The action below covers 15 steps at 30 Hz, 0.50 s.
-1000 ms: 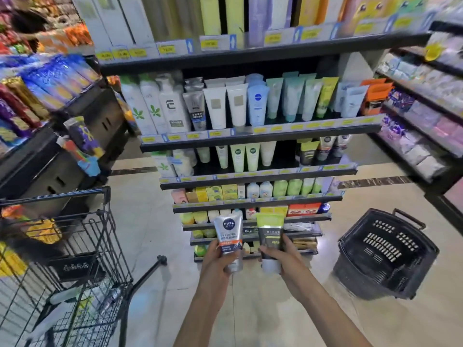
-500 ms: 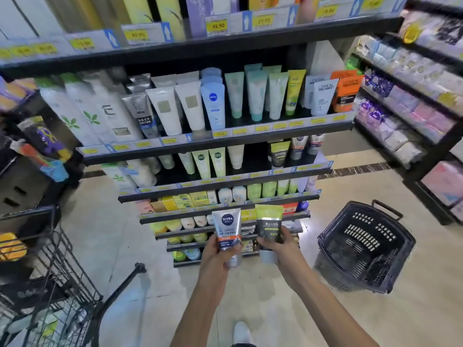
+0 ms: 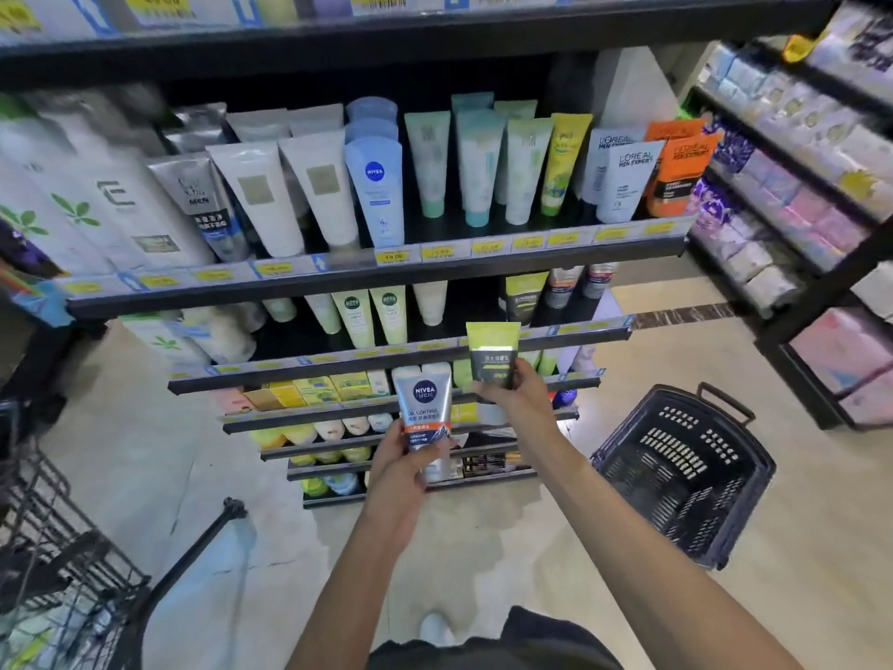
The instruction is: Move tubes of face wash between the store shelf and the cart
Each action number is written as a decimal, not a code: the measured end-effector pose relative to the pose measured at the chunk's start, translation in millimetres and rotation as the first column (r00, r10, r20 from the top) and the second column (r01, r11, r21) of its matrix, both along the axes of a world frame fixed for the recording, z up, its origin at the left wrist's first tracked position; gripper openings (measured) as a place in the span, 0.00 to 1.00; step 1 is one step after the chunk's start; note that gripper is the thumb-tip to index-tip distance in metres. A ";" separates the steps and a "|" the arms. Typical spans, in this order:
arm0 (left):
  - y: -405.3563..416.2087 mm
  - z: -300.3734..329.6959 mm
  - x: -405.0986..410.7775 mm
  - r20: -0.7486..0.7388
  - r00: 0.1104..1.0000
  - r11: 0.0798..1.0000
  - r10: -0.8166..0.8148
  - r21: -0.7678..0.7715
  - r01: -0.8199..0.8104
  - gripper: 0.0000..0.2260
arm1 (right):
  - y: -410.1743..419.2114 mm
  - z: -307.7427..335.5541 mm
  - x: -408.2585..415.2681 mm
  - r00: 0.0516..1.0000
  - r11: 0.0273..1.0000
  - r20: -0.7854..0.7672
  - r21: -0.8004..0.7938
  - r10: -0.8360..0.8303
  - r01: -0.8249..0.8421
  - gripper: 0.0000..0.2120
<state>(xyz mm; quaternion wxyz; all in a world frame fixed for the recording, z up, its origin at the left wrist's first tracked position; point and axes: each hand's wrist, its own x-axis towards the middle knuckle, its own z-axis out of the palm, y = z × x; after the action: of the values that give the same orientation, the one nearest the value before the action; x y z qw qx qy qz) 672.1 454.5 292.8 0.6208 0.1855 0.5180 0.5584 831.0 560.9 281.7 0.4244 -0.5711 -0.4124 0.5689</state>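
Note:
My left hand (image 3: 403, 469) grips a silver Nivea Men tube (image 3: 424, 403) with an orange band, held upright in front of the lower shelves. My right hand (image 3: 517, 396) holds a green and black tube (image 3: 493, 353) higher up, level with the edge of the second shelf (image 3: 401, 362), where a matching green and black tube (image 3: 524, 292) stands. The top face wash shelf (image 3: 377, 275) carries several upright tubes. The wire cart (image 3: 58, 568) is at the lower left corner, partly cut off.
A dark plastic basket (image 3: 686, 471) lies tilted on the tiled floor to the right of the shelf unit. Another shelving rack (image 3: 792, 224) with wrapped packs runs along the right side. My shoe (image 3: 435, 628) shows below.
I have stepped closer to the shelves. My right hand has raised the green and black tube towards the second shelf. The cart has slid further out of view on the left.

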 end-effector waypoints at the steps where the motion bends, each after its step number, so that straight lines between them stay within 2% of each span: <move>1: 4.8 -0.6 0.9 -0.001 1.000 1.000 0.011 -0.006 -0.011 0.22 | 11.0 0.1 -0.7 1.000 1.000 0.028 0.011 0.002 -0.002 0.21; 8: 28.4 -4.3 13.0 -0.021 0.998 0.998 0.057 -0.003 -0.057 0.24 | 83.5 -5.8 -7.4 0.975 0.995 0.223 0.092 0.022 -0.043 0.22; 15: 30.7 -4.6 12.3 -0.094 0.988 0.992 0.122 -0.022 -0.124 0.23 | 121.0 -3.9 -21.3 0.968 0.987 0.252 0.156 0.006 -0.046 0.18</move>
<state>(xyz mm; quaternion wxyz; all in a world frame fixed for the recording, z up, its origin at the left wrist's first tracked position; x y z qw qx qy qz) 684.4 485.2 288.2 0.5632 0.1701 0.5642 0.5792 809.7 681.9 277.7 0.4058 -0.5970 -0.5147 0.4626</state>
